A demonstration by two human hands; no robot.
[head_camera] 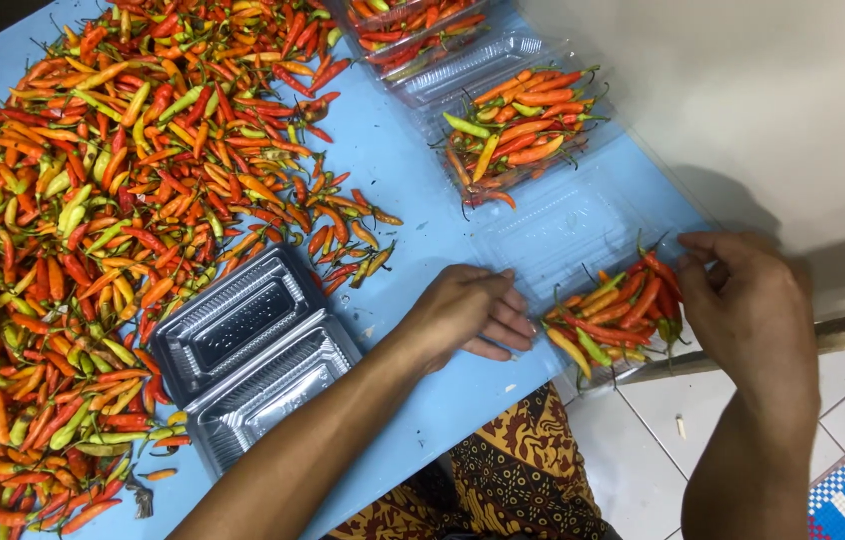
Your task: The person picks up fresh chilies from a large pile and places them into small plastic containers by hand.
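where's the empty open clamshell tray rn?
Head view, left of centre: the empty clamshell tray lies open on the blue table, at the right edge of the big chilli pile, beside the left forearm and well left of the left hand.

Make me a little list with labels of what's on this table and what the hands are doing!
Table: blue table
Big heap: red, orange and green chillies
Empty box: open clear plastic box
Filled boxes: boxes of chillies at the far edge
Left hand: left hand touching the full box
Right hand: right hand at the same box's other side
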